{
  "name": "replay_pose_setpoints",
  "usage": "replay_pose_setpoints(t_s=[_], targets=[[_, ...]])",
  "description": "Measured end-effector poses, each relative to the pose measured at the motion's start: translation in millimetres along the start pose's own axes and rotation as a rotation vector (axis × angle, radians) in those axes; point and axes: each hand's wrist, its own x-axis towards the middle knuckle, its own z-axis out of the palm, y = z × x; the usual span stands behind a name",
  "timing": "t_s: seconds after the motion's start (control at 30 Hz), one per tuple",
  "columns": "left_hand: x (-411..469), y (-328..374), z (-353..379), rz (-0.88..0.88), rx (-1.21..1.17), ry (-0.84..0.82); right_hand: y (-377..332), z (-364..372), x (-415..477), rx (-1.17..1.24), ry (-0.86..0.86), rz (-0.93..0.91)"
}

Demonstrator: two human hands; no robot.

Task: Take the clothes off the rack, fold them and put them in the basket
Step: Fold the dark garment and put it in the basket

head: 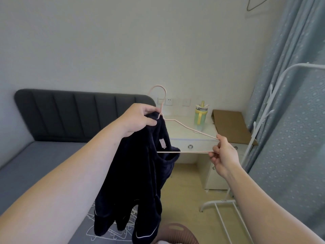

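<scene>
From the head view, the brown basket (175,231) is cut off by the bottom edge. White hangers on the bed (44,159) are partly hidden behind the dark navy garment (137,182). The garment hangs half off a pink wire hanger (193,152). The left hand (139,118) grips its collar and the right hand (221,155) pinches the hanger's corner. Behind stand a white desk (182,131) with a green bottle (200,115), a white rack (219,202) and a blue curtain (290,50).
</scene>
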Motion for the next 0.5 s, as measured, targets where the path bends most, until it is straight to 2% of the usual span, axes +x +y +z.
replay_pose_setpoints(t_s=[0.13,0.2,0.3,0.4,0.5], targets=[[-1.0,1.1,-3.8,0.024,-0.048,-0.019,-0.6,1.2,3.5,0.060,-0.002,0.036],[1.4,-1.1,-3.0,0.029,-0.032,0.034,-0.6,0.3,3.6,0.054,0.008,0.038],[9.3,-12.2,-4.4,0.031,0.069,0.300,-0.1,-3.7,4.0,0.064,0.047,0.060],[7.6,-20.0,-14.8,-0.052,0.198,0.610,8.4,-21.2,7.1,0.156,0.160,0.087],[1.1,-27.6,-26.7,-0.102,0.378,0.722,24.6,-47.7,10.2,0.273,0.303,0.136]])
